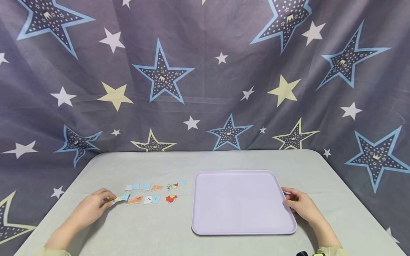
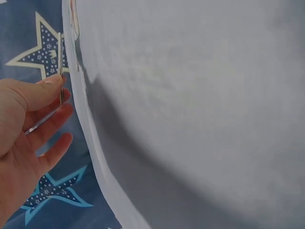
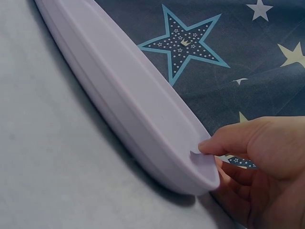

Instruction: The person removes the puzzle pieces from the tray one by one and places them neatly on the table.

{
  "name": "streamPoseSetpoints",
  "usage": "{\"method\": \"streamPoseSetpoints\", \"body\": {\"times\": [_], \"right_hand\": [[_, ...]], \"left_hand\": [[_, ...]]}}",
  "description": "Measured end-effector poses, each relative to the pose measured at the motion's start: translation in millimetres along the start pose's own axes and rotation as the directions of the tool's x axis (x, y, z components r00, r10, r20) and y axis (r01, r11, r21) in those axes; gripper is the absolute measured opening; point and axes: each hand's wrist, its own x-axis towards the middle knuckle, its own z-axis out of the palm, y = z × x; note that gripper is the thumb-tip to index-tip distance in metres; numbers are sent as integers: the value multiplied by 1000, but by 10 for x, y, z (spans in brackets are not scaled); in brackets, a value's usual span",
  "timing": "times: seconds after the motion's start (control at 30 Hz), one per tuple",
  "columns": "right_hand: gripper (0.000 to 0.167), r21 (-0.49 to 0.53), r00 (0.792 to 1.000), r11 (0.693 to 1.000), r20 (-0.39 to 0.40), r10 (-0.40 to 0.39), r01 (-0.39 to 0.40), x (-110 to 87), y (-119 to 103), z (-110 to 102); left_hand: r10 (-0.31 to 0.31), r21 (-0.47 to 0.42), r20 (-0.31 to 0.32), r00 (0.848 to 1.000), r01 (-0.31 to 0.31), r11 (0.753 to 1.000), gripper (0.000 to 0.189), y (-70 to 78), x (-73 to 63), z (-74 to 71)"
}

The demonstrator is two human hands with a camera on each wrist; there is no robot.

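Observation:
My left hand (image 1: 94,206) pinches a thin, flat puzzle piece (image 1: 124,196), blue and yellow, raised at the left end of two rows of pieces. In the left wrist view the left hand (image 2: 35,119) holds this piece (image 2: 60,52) edge-on between thumb and fingers. An orange piece (image 1: 135,200) lies just right of it. On the right, my right hand (image 1: 302,204) grips the right rim of a flat lilac tray (image 1: 243,233). The right wrist view shows the thumb over the tray's rim (image 3: 143,124), with the fingers outside and partly hidden.
More cut pieces lie on the pale tablecloth (image 1: 144,224): a blue one (image 1: 146,186), an orange one (image 1: 157,187), a white-and-blue one (image 1: 152,199) and a red one (image 1: 171,198). A dark star-patterned curtain (image 1: 205,89) hangs behind the table.

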Motion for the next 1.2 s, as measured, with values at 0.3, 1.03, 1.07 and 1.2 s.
{"method": "streamPoseSetpoints", "body": {"times": [0.3,1.03,1.07,1.2], "right_hand": [[47,17,1000,1000,-2,-7,8,-5,-2,-2],[48,30,1000,1000,9,8,-9,-9,-6,-10],[48,27,1000,1000,9,12,-13,-8,-8,-11],[48,13,1000,1000,8,17,-17,-5,-8,-9]], "left_hand": [[-11,32,29,1000,10,999,11,-108,-17,2],[8,82,31,999,-11,997,15,-162,17,55],[6,81,32,999,-9,997,15,-165,21,59],[3,80,36,999,-6,997,16,-179,36,67]]}}
